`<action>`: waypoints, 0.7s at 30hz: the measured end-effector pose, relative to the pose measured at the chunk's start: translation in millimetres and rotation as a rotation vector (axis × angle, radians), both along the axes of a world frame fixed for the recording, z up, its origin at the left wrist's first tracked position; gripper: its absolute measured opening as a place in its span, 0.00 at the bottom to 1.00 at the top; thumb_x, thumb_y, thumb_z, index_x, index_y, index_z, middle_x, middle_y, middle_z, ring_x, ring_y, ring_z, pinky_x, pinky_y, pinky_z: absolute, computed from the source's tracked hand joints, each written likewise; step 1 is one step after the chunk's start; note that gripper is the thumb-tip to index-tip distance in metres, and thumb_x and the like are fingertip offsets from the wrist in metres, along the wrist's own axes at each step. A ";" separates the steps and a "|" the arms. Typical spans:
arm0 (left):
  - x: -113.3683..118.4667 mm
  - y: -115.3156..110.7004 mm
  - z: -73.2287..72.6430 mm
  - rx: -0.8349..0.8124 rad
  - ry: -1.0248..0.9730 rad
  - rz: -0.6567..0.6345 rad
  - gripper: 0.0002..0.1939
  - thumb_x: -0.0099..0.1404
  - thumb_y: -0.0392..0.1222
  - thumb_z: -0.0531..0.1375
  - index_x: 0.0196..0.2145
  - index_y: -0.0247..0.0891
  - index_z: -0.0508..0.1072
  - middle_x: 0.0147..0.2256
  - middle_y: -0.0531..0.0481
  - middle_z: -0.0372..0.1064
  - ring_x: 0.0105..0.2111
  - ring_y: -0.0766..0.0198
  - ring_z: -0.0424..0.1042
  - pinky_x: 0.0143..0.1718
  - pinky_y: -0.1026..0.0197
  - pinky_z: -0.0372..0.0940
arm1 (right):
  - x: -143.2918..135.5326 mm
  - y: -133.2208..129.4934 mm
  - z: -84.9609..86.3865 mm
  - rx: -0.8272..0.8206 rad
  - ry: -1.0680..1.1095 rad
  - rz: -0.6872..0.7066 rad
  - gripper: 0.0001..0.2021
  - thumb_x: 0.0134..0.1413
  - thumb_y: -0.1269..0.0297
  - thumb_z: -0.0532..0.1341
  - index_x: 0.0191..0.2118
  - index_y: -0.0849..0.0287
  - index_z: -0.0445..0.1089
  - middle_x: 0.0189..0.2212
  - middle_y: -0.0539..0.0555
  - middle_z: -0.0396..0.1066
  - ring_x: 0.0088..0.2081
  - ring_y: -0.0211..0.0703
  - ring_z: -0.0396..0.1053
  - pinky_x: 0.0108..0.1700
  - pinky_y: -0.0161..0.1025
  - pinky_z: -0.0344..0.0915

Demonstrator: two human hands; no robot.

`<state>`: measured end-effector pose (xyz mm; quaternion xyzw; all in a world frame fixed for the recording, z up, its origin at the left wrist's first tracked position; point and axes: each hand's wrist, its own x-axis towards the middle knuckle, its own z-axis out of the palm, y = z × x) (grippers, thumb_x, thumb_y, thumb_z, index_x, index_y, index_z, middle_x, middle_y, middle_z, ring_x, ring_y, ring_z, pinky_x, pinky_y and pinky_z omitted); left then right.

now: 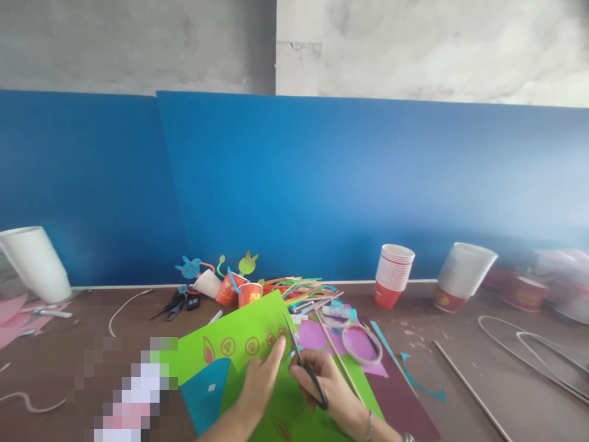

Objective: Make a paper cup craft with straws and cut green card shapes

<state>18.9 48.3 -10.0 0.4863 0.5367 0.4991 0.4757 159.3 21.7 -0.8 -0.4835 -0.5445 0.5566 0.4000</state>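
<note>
My left hand (261,382) grips the lower edge of a bright green sheet (239,325), thumb on top near its right end. Red shapes are drawn in a row on this sheet, a leaf-like one and several rounded ones. My right hand (324,383) is closed around black-handled scissors (313,382), whose blades point up and left at the sheet's right edge. Whether the blades are parted is hard to tell. Beneath lie another green sheet (299,405), a teal sheet (205,393) and a maroon sheet (396,399).
Behind the sheets are colourful sticks (299,291), decorated red cups (230,288) and black tools (175,305). Tape rings (362,345) lie right of centre. Stacked paper cups (393,274) stand farther right, near a wooden stick (469,390) and a looped cable (534,350).
</note>
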 end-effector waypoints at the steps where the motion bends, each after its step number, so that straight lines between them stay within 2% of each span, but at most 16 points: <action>1: 0.3 -0.2 1.8 -0.023 -0.036 -0.008 0.21 0.53 0.55 0.63 0.36 0.35 0.79 0.41 0.42 0.78 0.49 0.47 0.72 0.56 0.50 0.62 | 0.0 -0.2 0.9 -0.002 -0.005 -0.002 0.18 0.44 0.48 0.64 0.26 0.59 0.65 0.10 0.40 0.55 0.12 0.29 0.51 0.14 0.28 0.47; 5: 0.5 -1.7 8.9 -0.063 -0.100 -0.026 0.22 0.51 0.55 0.64 0.34 0.33 0.79 0.39 0.40 0.78 0.48 0.45 0.72 0.56 0.48 0.62 | -0.5 -0.4 3.4 -0.009 -0.028 -0.013 0.16 0.45 0.50 0.64 0.26 0.60 0.65 0.09 0.41 0.56 0.12 0.29 0.51 0.14 0.28 0.49; 10: 1.3 -3.3 13.8 -0.087 -0.126 0.013 0.19 0.51 0.54 0.65 0.32 0.33 0.79 0.38 0.40 0.79 0.46 0.45 0.73 0.52 0.50 0.65 | 0.9 -0.1 3.7 0.004 -0.071 -0.009 0.15 0.46 0.52 0.63 0.25 0.60 0.66 0.10 0.41 0.56 0.12 0.30 0.53 0.14 0.29 0.51; 17: 0.7 -0.6 16.0 -0.107 -0.158 0.025 0.23 0.48 0.53 0.65 0.34 0.31 0.79 0.42 0.37 0.77 0.50 0.44 0.70 0.55 0.48 0.61 | 2.3 -1.7 5.7 0.002 -0.091 -0.001 0.15 0.46 0.51 0.62 0.25 0.60 0.67 0.10 0.42 0.56 0.12 0.30 0.52 0.14 0.29 0.49; 21: 0.3 0.8 14.0 -0.081 -0.182 0.029 0.21 0.48 0.53 0.66 0.33 0.31 0.79 0.39 0.39 0.78 0.47 0.45 0.72 0.52 0.50 0.63 | 2.5 -0.1 4.9 -0.005 -0.082 0.010 0.16 0.45 0.50 0.63 0.25 0.60 0.66 0.09 0.42 0.56 0.12 0.29 0.52 0.13 0.28 0.47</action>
